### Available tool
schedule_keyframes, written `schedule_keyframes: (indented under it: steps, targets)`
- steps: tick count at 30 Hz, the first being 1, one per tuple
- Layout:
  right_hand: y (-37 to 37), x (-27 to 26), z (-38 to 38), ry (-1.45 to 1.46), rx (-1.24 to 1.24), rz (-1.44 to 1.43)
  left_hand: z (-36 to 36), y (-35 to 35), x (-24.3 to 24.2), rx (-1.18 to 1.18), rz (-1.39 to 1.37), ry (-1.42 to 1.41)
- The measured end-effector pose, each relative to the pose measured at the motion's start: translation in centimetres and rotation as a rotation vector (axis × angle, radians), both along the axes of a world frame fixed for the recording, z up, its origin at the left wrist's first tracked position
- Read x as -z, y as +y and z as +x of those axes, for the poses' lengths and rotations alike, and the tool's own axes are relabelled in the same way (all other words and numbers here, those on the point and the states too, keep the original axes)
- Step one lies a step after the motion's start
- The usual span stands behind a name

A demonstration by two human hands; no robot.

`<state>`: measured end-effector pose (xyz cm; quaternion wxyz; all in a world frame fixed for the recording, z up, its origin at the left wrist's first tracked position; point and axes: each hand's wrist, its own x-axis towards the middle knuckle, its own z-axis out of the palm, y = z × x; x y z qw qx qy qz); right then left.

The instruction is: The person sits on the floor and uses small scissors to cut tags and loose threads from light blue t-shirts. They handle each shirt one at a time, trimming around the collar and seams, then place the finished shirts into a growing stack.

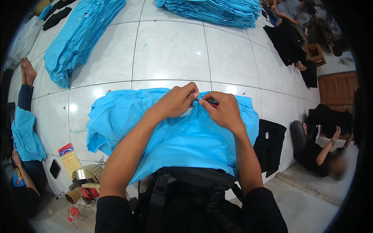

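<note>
A light blue T-shirt lies spread over my lap, on top of more blue cloth. My left hand pinches the fabric at the neckline with thumb and fingertips. Close to its right, my right hand holds a small dark tool with a red part, partly hidden by the fingers; its exact kind cannot be told. The tool's tip points towards my left fingertips at the collar. Below my left hand a white neck label shows inside the collar.
Piles of blue shirts lie on the tiled floor ahead. A black garment is at right. At lower left are a phone, tape rolls and a plastic bottle. Several people sit around the edges with garments.
</note>
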<state>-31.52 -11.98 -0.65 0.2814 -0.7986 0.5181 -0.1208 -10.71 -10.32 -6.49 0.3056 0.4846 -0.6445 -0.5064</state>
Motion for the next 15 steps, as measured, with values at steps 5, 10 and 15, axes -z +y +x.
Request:
schedule_keyframes:
  steps: [5, 10, 15]
  targets:
    - [0.0, -0.8, -0.7, 0.015, 0.066, 0.108, 0.0, 0.1, -0.2, -0.048, 0.066, 0.051]
    - [-0.7, -0.8, -1.2, 0.001, 0.027, 0.069, 0.0, 0.0, -0.3, -0.065, 0.035, 0.061]
    - [-0.7, 0.7, -1.2, -0.104, -0.029, 0.047, 0.1, -0.1, -0.2, -0.167, -0.018, 0.173]
